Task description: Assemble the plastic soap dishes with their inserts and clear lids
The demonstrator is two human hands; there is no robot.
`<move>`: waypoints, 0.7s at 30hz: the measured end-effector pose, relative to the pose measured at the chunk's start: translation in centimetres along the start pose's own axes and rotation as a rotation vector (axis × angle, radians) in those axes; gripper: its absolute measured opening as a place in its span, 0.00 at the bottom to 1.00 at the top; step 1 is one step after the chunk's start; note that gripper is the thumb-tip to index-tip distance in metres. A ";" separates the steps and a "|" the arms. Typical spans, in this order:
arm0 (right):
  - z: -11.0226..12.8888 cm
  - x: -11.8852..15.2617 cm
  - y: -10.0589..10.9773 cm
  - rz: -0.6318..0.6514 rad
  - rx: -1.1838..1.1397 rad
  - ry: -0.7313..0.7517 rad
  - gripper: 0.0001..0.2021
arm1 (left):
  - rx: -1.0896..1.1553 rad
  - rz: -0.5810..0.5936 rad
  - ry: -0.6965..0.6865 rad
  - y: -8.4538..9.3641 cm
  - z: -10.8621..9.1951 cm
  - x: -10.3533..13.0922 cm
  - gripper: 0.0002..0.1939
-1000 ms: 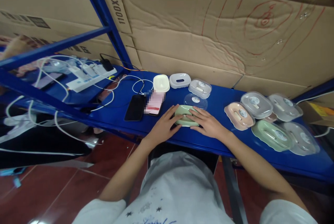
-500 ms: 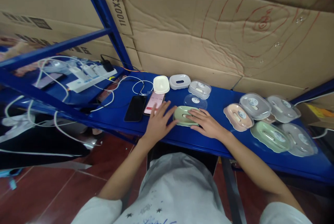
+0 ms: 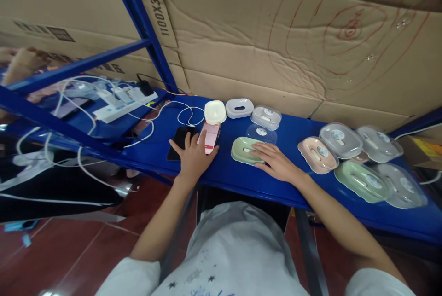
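Note:
My left hand [image 3: 194,158] spreads its fingers over the lit phone [image 3: 212,135], which shows a timer on a pink screen; whether the fingertips touch the glass I cannot tell. A dark phone [image 3: 180,136] lies partly under the same hand. On the right end of a green soap dish [image 3: 240,149] rests my right hand [image 3: 276,161], fingers stretched out and not wrapped round it. Just behind that dish is a loose clear lid [image 3: 261,134] with a round label.
A cream dish [image 3: 215,112], a grey soap dish [image 3: 239,108] and a lidded one [image 3: 266,117] line the back of the blue shelf [image 3: 221,176]. Several lidded soap dishes [image 3: 317,154] cluster at right. Left are white cables, a power strip [image 3: 126,106] and a blue post [image 3: 138,20].
My left hand has moved left, away from the green soap dish and over the phones. My right hand stays on the dish. The view has shifted slightly.

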State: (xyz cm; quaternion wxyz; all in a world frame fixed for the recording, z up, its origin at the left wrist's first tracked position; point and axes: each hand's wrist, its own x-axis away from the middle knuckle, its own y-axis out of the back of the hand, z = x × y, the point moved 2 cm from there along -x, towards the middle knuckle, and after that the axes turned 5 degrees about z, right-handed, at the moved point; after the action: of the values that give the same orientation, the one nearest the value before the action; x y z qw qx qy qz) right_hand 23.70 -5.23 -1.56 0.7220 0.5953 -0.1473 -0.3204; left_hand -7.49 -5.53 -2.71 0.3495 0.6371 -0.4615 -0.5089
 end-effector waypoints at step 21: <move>-6.7 1.7 -0.1 -0.091 0.141 -0.334 0.29 | -0.031 0.052 -0.030 1.7 -3.3 1.7 0.35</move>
State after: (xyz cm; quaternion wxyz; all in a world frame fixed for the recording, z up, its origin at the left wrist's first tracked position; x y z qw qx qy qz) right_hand 28.92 -1.21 -3.55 0.6288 0.5888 -0.2600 -0.4362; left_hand -4.60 -7.81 -0.91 0.3653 0.6119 -0.4750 -0.5163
